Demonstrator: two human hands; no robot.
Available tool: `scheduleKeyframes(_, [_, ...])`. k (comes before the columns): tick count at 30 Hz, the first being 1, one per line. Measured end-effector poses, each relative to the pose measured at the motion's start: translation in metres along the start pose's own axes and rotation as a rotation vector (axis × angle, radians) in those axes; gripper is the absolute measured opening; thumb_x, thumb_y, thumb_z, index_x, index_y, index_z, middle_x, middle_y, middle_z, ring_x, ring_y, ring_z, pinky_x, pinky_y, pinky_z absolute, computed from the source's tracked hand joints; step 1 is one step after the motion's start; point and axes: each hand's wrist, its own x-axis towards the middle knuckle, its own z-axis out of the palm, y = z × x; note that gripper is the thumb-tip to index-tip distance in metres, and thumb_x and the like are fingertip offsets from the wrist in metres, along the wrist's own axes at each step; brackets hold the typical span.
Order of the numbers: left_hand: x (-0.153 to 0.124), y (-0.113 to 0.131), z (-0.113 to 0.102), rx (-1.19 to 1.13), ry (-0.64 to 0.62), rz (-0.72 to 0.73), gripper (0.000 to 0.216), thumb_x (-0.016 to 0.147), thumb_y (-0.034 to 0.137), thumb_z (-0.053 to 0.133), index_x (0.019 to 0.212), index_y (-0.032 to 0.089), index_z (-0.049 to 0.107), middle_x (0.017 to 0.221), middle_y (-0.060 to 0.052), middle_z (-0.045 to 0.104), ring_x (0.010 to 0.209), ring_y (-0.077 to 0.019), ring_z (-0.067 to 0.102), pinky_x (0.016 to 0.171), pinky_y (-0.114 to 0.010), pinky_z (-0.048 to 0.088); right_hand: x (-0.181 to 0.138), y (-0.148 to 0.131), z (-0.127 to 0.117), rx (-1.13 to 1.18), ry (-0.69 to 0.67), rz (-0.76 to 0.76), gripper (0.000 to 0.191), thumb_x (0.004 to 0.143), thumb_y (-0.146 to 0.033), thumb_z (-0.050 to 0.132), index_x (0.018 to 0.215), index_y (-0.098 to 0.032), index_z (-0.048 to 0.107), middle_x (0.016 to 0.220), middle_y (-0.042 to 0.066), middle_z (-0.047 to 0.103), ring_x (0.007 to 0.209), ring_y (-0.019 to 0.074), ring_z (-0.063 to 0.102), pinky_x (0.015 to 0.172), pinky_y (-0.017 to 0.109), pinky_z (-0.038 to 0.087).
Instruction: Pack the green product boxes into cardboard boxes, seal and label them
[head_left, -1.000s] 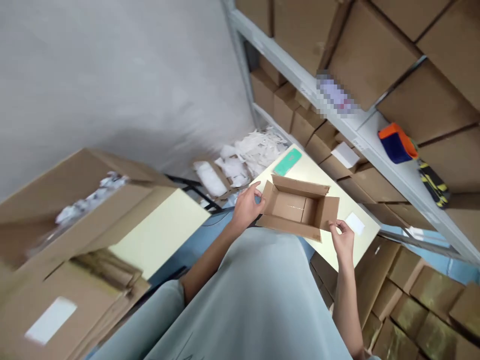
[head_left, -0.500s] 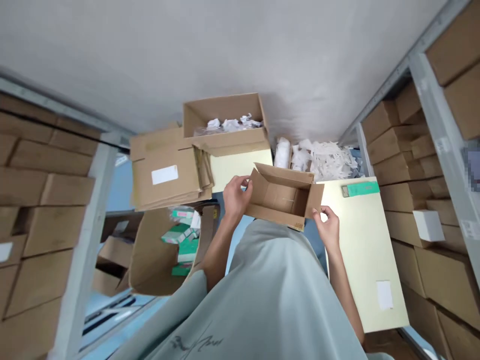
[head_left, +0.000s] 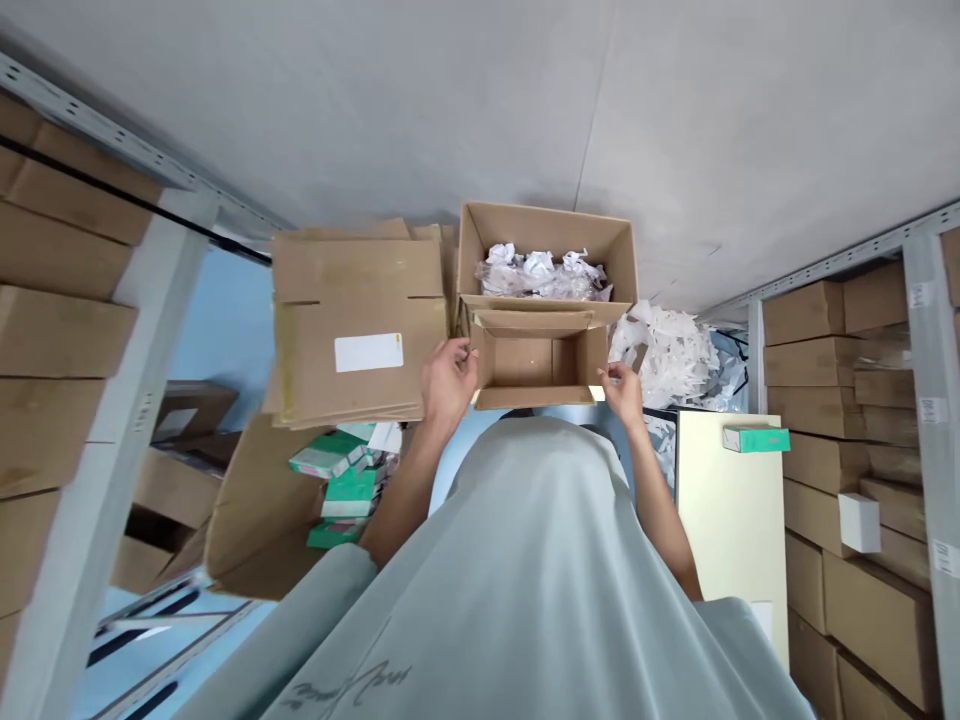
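A small open-topped cardboard box (head_left: 529,358) is held level between my hands, its top flaps up and its inside bare. My left hand (head_left: 450,383) curls its fingers at the box's left edge. At the front right corner, my right hand (head_left: 622,392) pinches the edge between thumb and fingers. Right behind the small box stands a larger cardboard box (head_left: 621,245) with crumpled white paper and clear plastic inside.
Flattened cartons (head_left: 360,275) lean left of the boxes. Below them, a big carton (head_left: 259,520) contains green and white packets (head_left: 352,490). Shredded paper (head_left: 679,350) is heaped at right. One green packet (head_left: 756,439) lies on the pale tabletop (head_left: 727,530). Shelves of cartons flank both sides.
Both hands have carried the small box forward and leftward, from over the right side to directly in front of the larger box. The view has swung, so the surroundings shift across it.
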Motion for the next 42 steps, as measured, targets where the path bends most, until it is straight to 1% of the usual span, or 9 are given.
scheduleKeyframes(4, [0.032,-0.019,-0.005,-0.038,-0.080,-0.056,0.022,0.097,0.029,0.066,0.114,0.023,0.078,0.103,-0.009,0.082,0.100,-0.0298,0.077,0.098,-0.041,0.059,0.014,-0.027,0.013,-0.184,0.095,0.009,0.024,0.096,-0.039,0.061,0.103,-0.019,0.072,0.108,0.019,0.080,0.108,0.0332,0.073,0.105,0.050,0.056])
scheduleKeyframes(10, [0.061,0.005,-0.023,-0.080,-0.039,0.022,0.047,0.096,0.024,0.071,0.143,0.021,0.069,0.142,-0.017,0.073,0.141,-0.0380,0.065,0.125,-0.052,0.050,0.073,-0.121,0.043,-0.425,0.158,-0.452,0.044,0.106,-0.026,0.057,0.148,-0.020,0.069,0.138,0.022,0.068,0.134,0.0368,0.060,0.121,0.062,0.046])
scheduleKeyframes(16, [0.076,0.036,-0.032,-0.163,-0.139,0.198,0.051,0.101,0.024,0.070,0.152,0.021,0.067,0.150,-0.016,0.068,0.147,-0.0363,0.062,0.133,-0.052,0.046,0.143,-0.179,0.083,-0.567,-0.017,-0.480,0.031,0.108,-0.013,0.051,0.108,-0.017,0.081,0.143,0.022,0.069,0.152,0.0369,0.051,0.136,0.063,0.032])
scheduleKeyframes(24, [0.105,0.063,-0.036,-0.458,-0.291,0.401,0.085,0.087,0.046,0.096,0.163,0.033,0.061,0.187,-0.011,0.033,0.177,-0.0458,0.024,0.141,-0.063,0.032,0.041,-0.186,0.012,-0.221,0.010,-0.653,0.031,0.118,-0.040,0.049,0.119,-0.029,0.078,0.151,0.014,0.068,0.147,0.0311,0.061,0.128,0.058,0.050])
scheduleKeyframes(30, [0.086,0.093,-0.030,-0.956,-0.673,0.228,0.072,0.078,0.057,0.101,0.139,0.026,0.077,0.154,-0.014,0.070,0.157,-0.0413,0.058,0.123,-0.050,0.056,0.002,-0.178,0.013,-0.017,-0.216,-0.585,0.037,0.118,-0.051,0.049,0.121,-0.027,0.077,0.156,0.012,0.070,0.155,0.0328,0.061,0.129,0.057,0.052])
scheduleKeyframes(33, [0.072,0.092,-0.012,-1.042,-0.610,0.063,0.045,0.083,0.053,0.094,0.111,0.020,0.082,0.123,-0.012,0.083,0.125,-0.0328,0.076,0.109,-0.042,0.061,-0.001,-0.164,0.021,0.019,-0.095,-0.492,0.037,0.116,-0.050,0.052,0.135,-0.027,0.074,0.145,0.013,0.075,0.145,0.0331,0.068,0.127,0.058,0.054])
scheduleKeyframes(36, [0.066,0.084,0.007,-1.100,-0.450,-0.140,0.033,0.078,0.045,0.093,0.092,0.019,0.079,0.103,-0.008,0.084,0.101,-0.0257,0.078,0.092,-0.035,0.062,-0.002,-0.152,0.022,-0.046,0.150,-0.446,0.061,0.107,-0.054,0.070,0.161,-0.029,0.059,0.171,0.018,0.054,0.163,0.0385,0.050,0.131,0.065,0.049])
scheduleKeyframes(39, [0.064,0.076,0.019,-1.185,-0.449,-0.337,0.031,0.071,0.041,0.093,0.086,0.019,0.077,0.092,-0.006,0.082,0.083,-0.0206,0.074,0.078,-0.032,0.060,-0.006,-0.146,0.021,-0.046,0.042,-0.471,0.088,0.104,-0.050,0.075,0.180,-0.034,0.033,0.184,0.016,0.036,0.165,0.0365,0.047,0.123,0.059,0.058])
scheduleKeyframes(42, [0.057,0.077,0.022,-1.193,-0.517,-0.366,0.028,0.071,0.041,0.090,0.084,0.020,0.077,0.089,-0.005,0.080,0.079,-0.0196,0.073,0.077,-0.033,0.060,-0.009,-0.145,0.025,-0.094,-0.087,-0.500,0.069,0.108,-0.034,0.065,0.174,-0.034,0.046,0.170,0.012,0.057,0.152,0.0313,0.061,0.120,0.050,0.060])
